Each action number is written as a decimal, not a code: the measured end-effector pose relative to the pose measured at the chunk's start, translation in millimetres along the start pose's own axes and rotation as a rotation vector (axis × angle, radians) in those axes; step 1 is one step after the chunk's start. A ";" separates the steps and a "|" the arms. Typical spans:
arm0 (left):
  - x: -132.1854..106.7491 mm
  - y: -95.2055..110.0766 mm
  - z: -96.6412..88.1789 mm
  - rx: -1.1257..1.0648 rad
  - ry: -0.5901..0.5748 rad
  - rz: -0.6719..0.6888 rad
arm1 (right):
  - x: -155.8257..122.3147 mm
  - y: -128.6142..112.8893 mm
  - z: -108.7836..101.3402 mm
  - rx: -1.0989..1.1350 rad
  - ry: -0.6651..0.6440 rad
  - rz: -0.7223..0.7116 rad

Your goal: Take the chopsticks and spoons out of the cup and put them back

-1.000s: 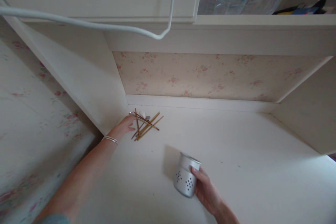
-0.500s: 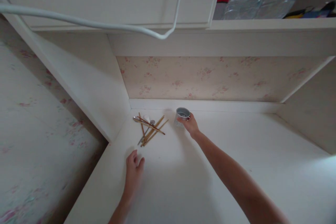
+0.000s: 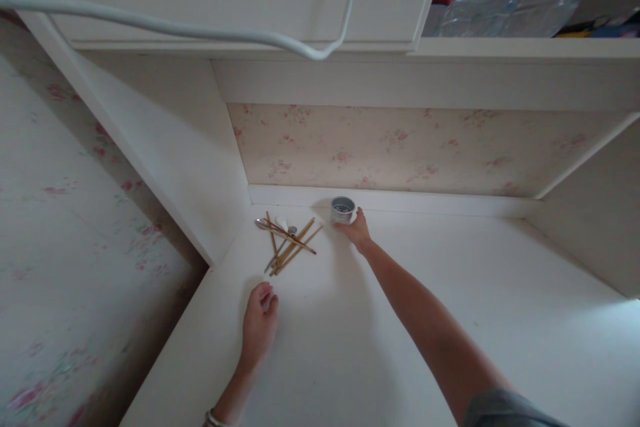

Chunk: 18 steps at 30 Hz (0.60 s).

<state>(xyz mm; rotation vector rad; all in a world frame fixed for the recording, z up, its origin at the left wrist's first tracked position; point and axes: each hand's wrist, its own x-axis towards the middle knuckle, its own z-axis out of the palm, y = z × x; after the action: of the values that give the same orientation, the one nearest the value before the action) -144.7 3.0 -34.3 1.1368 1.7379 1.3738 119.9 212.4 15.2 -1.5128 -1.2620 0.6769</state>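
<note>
Left hand (image 3: 259, 321): fingers loosely curled, small thumb gap, just short of chopsticks (image 3: 293, 247). Chopsticks heaped with spoon (image 3: 261, 223) by worktop's (image 3: 320, 353) rear left corner. Metal cup (image 3: 343, 215) upright near rear edge, right of heap. Right hand (image 3: 356, 232): fingers spread round cup's near right side; can't tell if gripping.

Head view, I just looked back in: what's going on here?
A person's right hand is at the perforated metal cup, which is upright near the back of the white surface; whether the grip is firm is hard to tell. The left hand is loosely curled, with nothing visible in it, just in front of a loose pile of chopsticks and spoons. The pile lies left of the cup.
</note>
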 end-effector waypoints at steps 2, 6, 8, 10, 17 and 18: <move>0.9 1.3 -1.3 -0.006 0.007 -0.004 | -16.0 0.4 -12.0 0.000 0.000 0.051; 0.0 12.1 -0.4 0.088 -0.006 0.049 | -71.5 4.3 -44.5 0.048 -0.076 0.071; -5.6 24.9 7.4 0.146 -0.050 0.080 | -108.3 7.1 -61.0 0.087 -0.173 0.073; -15.7 41.8 22.7 0.165 -0.126 0.103 | -146.3 8.7 -74.6 0.136 -0.309 0.089; -59.8 84.9 98.7 0.065 -0.605 0.135 | -230.2 3.1 -94.8 0.107 -0.331 0.099; -64.2 85.4 106.7 0.055 -0.647 0.137 | -234.5 3.8 -96.0 0.106 -0.322 0.097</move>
<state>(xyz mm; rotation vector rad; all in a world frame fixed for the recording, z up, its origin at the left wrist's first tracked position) -4.0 -4.2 20.0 1.5419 1.2482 0.8857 136.4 -40.2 2.4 -1.4227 -1.3723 1.0681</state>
